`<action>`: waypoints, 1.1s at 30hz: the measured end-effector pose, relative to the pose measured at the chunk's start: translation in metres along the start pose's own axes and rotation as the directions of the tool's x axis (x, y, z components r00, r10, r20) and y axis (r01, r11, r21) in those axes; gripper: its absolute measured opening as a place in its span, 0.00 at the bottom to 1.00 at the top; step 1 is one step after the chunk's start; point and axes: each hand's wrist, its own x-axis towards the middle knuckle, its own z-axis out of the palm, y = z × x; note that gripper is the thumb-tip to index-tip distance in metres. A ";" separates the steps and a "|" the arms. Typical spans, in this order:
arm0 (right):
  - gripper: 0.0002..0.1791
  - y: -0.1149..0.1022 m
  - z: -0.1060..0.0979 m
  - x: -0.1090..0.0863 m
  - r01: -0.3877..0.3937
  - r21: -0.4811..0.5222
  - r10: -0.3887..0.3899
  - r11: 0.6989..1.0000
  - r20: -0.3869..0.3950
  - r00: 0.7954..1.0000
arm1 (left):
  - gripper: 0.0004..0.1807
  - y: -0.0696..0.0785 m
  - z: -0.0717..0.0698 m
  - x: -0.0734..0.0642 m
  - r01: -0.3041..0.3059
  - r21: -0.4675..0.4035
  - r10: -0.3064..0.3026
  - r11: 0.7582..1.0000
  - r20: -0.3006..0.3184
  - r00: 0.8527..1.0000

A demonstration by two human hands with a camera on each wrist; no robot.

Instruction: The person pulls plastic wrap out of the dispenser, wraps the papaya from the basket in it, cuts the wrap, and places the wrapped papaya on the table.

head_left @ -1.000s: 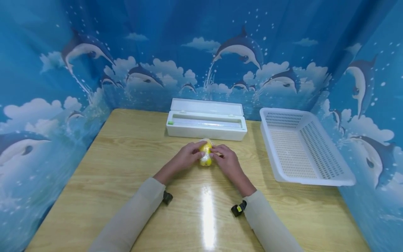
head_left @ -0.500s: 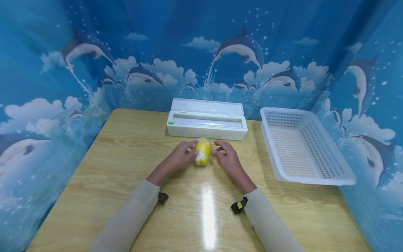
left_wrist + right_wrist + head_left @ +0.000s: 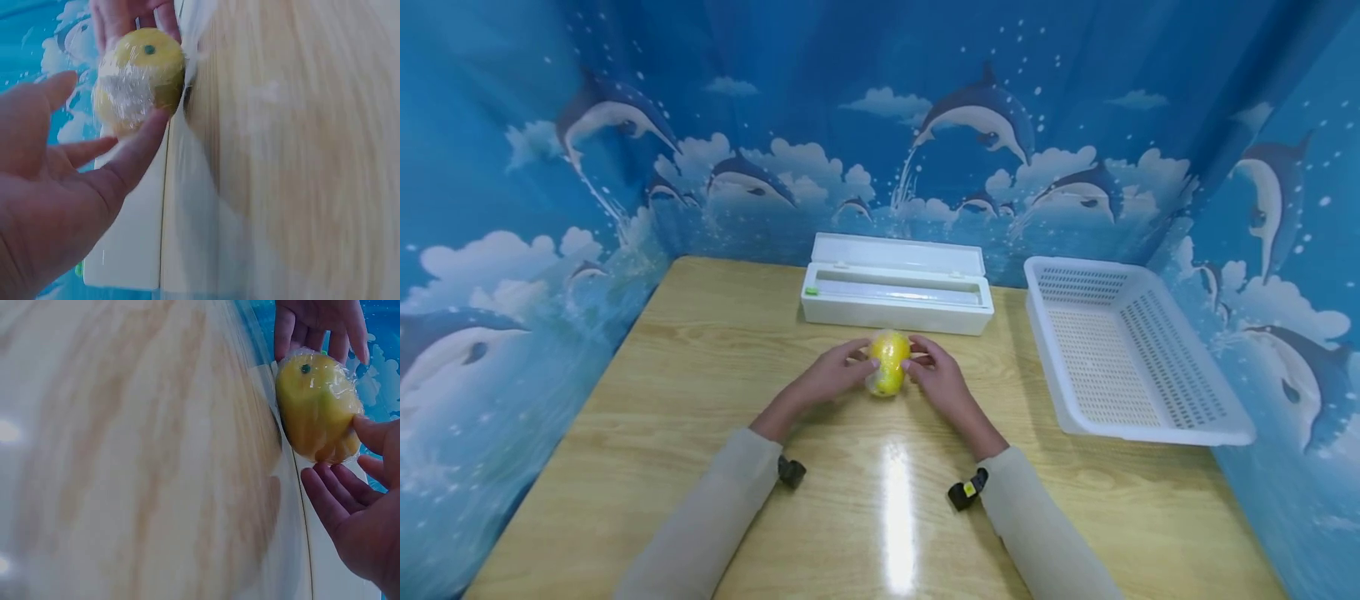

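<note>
A yellow fruit [image 3: 889,362] wrapped in crinkled clear film is held between both hands, just in front of a white box. Its green stem spot shows in both wrist views; the exact kind of fruit is unclear. My left hand [image 3: 837,372] grips its left side, the thumb on the near face and the fingers reaching behind. From the right, my right hand [image 3: 942,377] holds it, with the thumb [image 3: 370,432] against the film and the fingertips at its side. Whether the fruit touches the table cannot be told.
The long white box [image 3: 897,317] stands at the back with its lid raised and a roll of clear film [image 3: 898,293] inside. A white slotted basket [image 3: 1060,379] is at the right on the wooden table [image 3: 700,350]. Dolphin-print curtains [image 3: 865,100] enclose the back and sides.
The fruit has been turned between the hands. The right hand drew slightly away from it half a second ago and is now against it again.
</note>
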 end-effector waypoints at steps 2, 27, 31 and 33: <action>0.29 -0.001 0.000 0.000 0.014 -0.015 -0.015 1.000 -0.030 0.999 | 0.38 0.001 0.005 0.001 0.016 0.002 -0.016 1.000 -0.007 1.000; 0.20 -0.002 -0.001 -0.008 0.111 -0.068 -0.113 0.991 -0.029 0.993 | 0.30 0.009 0.018 0.000 -0.082 0.275 0.119 0.958 -0.118 0.986; 0.23 -0.003 0.000 -0.009 0.071 -0.056 -0.071 0.996 0.009 0.997 | 0.28 0.007 0.015 -0.004 -0.083 0.276 0.118 0.957 -0.114 0.986; 0.25 -0.003 0.001 -0.009 0.054 -0.040 -0.054 0.998 0.019 0.998 | 0.28 0.007 0.014 -0.005 -0.070 0.257 0.102 0.964 -0.115 0.988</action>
